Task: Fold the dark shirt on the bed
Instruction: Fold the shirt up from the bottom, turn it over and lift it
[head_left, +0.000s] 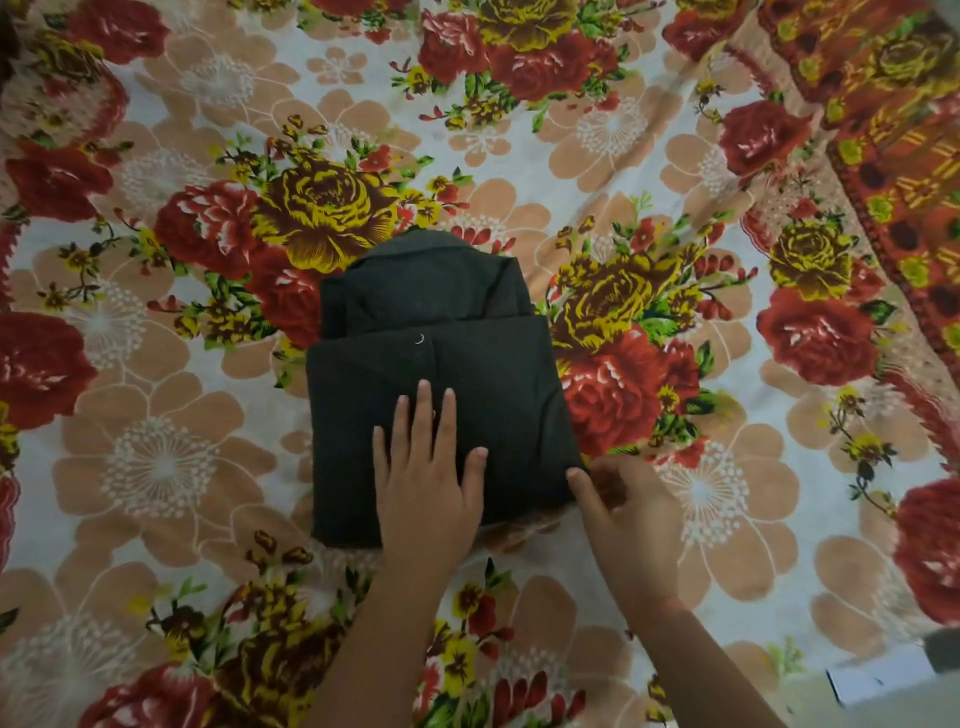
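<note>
Dark fabric sits near the middle of the flowered bed (156, 467): the shirt (493, 374) lies folded into a compact, roughly square bundle, its near part doubled over the far part, with the collar end poking out at the far side. A small pale button (418, 339) shows near the fold's far edge. The left hand (426, 488) rests flat on the near half of the shirt, palm down, fingers straight and slightly spread. The right hand (634, 525) is at the shirt's near right corner, thumb on top of the cloth and fingers curled at the edge, pinching it. The hands are just beside each other, not touching. An orange patterned cloth (883, 104) lies at the bed's far right.
</note>
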